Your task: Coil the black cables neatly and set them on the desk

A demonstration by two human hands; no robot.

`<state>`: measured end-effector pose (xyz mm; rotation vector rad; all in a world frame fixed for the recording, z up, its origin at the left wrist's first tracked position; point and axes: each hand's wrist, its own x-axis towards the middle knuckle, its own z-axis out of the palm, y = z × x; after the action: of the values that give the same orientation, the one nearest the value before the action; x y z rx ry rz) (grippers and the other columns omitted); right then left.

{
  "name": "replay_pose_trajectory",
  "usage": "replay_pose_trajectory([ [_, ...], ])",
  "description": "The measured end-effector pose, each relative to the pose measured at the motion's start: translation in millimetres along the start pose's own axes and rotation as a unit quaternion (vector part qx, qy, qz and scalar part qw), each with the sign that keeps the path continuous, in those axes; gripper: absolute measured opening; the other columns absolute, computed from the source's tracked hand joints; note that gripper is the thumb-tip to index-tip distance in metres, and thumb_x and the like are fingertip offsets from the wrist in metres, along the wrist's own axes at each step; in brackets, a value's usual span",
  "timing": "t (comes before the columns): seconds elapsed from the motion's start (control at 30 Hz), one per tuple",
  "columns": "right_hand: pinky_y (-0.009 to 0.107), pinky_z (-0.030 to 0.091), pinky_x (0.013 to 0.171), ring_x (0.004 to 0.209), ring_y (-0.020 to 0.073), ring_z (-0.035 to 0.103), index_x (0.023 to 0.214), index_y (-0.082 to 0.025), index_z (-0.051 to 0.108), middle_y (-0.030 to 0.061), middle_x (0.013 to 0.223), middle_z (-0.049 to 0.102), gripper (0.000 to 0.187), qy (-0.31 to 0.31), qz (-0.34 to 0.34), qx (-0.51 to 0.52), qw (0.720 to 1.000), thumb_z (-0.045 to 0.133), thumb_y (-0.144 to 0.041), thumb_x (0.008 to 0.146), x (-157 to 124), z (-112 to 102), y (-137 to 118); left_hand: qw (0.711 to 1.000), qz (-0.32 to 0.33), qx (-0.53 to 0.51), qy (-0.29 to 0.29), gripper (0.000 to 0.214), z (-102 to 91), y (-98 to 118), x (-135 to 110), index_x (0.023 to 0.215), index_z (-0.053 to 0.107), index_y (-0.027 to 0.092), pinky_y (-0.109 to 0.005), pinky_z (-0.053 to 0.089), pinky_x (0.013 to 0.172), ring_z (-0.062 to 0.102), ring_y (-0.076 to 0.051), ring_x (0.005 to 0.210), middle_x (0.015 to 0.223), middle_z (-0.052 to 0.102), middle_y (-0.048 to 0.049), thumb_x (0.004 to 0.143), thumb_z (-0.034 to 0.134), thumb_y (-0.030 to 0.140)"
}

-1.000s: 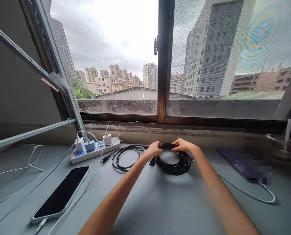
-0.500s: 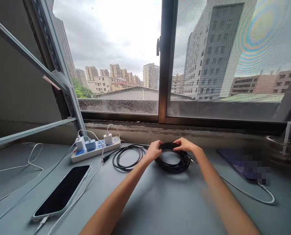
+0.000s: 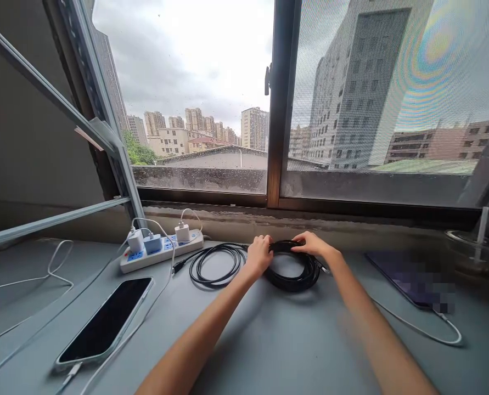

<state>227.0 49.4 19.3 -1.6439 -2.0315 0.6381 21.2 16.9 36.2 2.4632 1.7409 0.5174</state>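
Note:
A thick coil of black cable [image 3: 293, 282] lies on the grey table, with both my hands at its far half. My left hand [image 3: 259, 255] is closed around the coil's left side, its fingertips partly hidden. My right hand [image 3: 311, 243] pinches the coil's far right edge between thumb and fingers. Beside my left hand, a looser loop of black cable [image 3: 198, 277] lies flat. This loop ends at the left in a black connector [image 3: 179, 266]. A small metallic plug end [image 3: 323, 269] shows just under my right hand.
A white power strip [image 3: 145, 262] with chargers stands at the back left. Nearer is a phone [image 3: 106, 321] on a white cable. To the right lie a dark tablet-like device [image 3: 400, 277] and a lidded cup with a straw [image 3: 475, 255]. Metal framing [image 3: 104, 137] rises at left.
My left hand has shifted slightly, its wrist turning more upright against the coil. The coil's far strands sit a little lower and more together. My right hand has barely moved.

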Motion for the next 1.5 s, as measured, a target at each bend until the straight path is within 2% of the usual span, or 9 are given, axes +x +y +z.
replay_pose_trajectory([
  [0.13,0.039,0.05,0.087,0.095,0.0177,0.063,0.103,-0.014,0.065,0.0071,0.102,0.067,0.027,0.014,0.023,-0.015,1.0,0.062,-0.034,0.085,-4.4,-10.2,-4.1,1.0,-0.009,0.016,-0.002,0.025,-2.4,1.0,-0.9,0.108,0.057,0.019,-0.031,0.041,0.094,0.051,-0.021,0.113,0.114,0.06,-0.0081,0.083,0.055,0.021],
  [0.27,0.027,0.051,0.073,0.088,0.0172,0.065,0.102,-0.018,0.069,0.0069,0.1,0.07,0.027,0.035,0.033,-0.022,0.999,0.066,-0.031,0.079,-12.7,-26.7,-13.1,0.999,-0.029,0.018,0.01,0.026,-13.1,-0.2,1.1,0.109,0.058,0.019,-0.029,0.041,0.094,0.053,-0.02,0.113,0.116,0.06,-0.0077,0.086,0.054,0.03],
  [0.53,0.023,0.045,0.062,0.084,0.0183,0.064,0.103,-0.021,0.071,0.0059,0.096,0.071,0.033,0.105,-0.014,-0.017,0.994,0.063,-0.04,0.077,-38.9,-63.8,-50.6,0.99,-0.136,0.019,-0.009,0.029,-69.8,-20.7,9.6,0.097,0.068,0.021,-0.032,0.046,0.085,0.062,-0.024,0.105,0.106,0.069,-0.0091,0.085,0.05,0.041],
  [0.63,0.024,0.045,0.066,0.081,0.0173,0.063,0.101,-0.02,0.071,0.0054,0.091,0.071,0.033,0.122,-0.045,-0.013,0.991,0.063,-0.041,0.077,-49.0,-73.4,-65.9,0.982,-0.178,0.027,-0.055,0.028,-83.4,-32.5,10.7,0.085,0.069,0.019,-0.033,0.046,0.084,0.065,-0.026,0.098,0.091,0.072,-0.0107,0.08,0.056,0.042],
  [0.77,0.025,0.044,0.066,0.076,0.016,0.063,0.092,-0.021,0.072,0.0038,0.086,0.07,0.03,0.135,-0.072,-0.013,0.988,0.065,-0.043,0.075,-61.4,-80.3,-84.2,0.96,-0.221,0.023,-0.169,0.029,-84.8,-47.8,11.1,0.065,0.067,0.015,-0.035,0.051,0.07,0.069,-0.026,0.067,0.06,0.068,-0.0099,0.07,0.066,0.044],
  [0.87,0.024,0.044,0.063,0.073,0.0157,0.063,0.086,-0.021,0.072,0.0031,0.083,0.07,0.027,0.141,-0.084,-0.017,0.986,0.066,-0.044,0.073,-70.1,-83.7,-96.1,0.942,-0.235,0.023,-0.238,0.029,-77.9,-53.4,10.8,0.059,0.065,0.015,-0.037,0.052,0.062,0.068,-0.03,0.062,0.054,0.065,-0.0112,0.062,0.071,0.043],
  [1.0,0.024,0.043,0.06,0.07,0.0151,0.062,0.086,-0.021,0.071,0.0028,0.081,0.07,0.028,0.154,-0.107,-0.021,0.982,0.066,-0.046,0.074,-79.4,-87.0,-108.1,0.925,-0.242,0.039,-0.289,0.017,-65.5,-51.8,10.5,0.055,0.063,0.016,-0.041,0.052,0.064,0.068,-0.032,0.066,0.053,0.065,-0.0098,0.056,0.074,0.03],
  [1.23,0.024,0.043,0.06,0.069,0.0151,0.062,0.088,-0.021,0.072,0.0029,0.079,0.069,0.027,0.171,-0.128,-0.028,0.976,0.066,-0.043,0.075,-87.3,-88.7,-118.9,0.927,-0.244,0.054,-0.278,0.011,-54.1,-49.5,8.9,0.056,0.059,0.017,-0.041,0.049,0.078,0.07,-0.032,0.073,0.053,0.065,-0.0063,0.055,0.069,0.019],
  [1.5,0.023,0.041,0.055,0.064,0.0132,0.059,0.086,-0.019,0.072,0.0034,0.076,0.068,0.029,0.2,-0.152,-0.025,0.968,0.06,-0.045,0.079,-97.5,-95.3,-122.0,0.957,-0.242,-0.043,-0.156,0.013,-82.6,-50.2,8.2,0.064,0.056,0.013,-0.034,0.048,0.069,0.066,-0.023,0.052,0.051,0.064,-0.007,0.073,0.054,0.023],
])
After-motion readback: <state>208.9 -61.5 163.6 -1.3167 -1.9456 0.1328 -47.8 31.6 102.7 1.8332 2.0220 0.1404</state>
